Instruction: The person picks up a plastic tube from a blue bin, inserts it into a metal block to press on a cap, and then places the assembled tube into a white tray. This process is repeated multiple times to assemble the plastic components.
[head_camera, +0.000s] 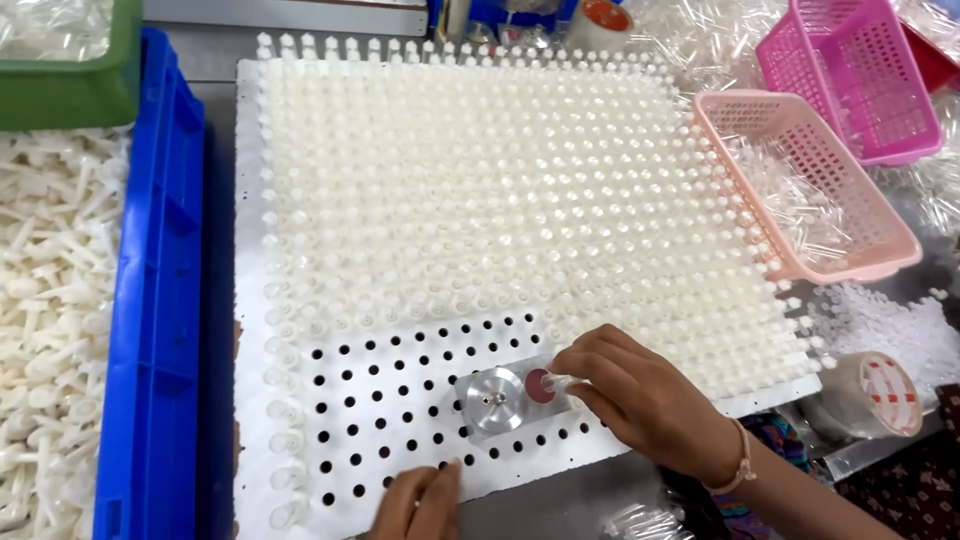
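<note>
Right hand lower right of center, fingertips pinching a small clear plastic piece right over a red-capped metal disc tool sitting on the white hole board. Left hand at the bottom edge – fingers resting flat on the board, holding nothing afaict. Most of the board is filled w/ white pegs. Blue crate on the left, pink basket upper right.

Labels only, no screens or signs. Tape roll on the counter just right of the right hand: round, beige, with a white-and-red label disc on its face. Second round label, orange-red on white, far above the hand at the top edge, partly cut off. Clear plastic bags below the hand.
</note>
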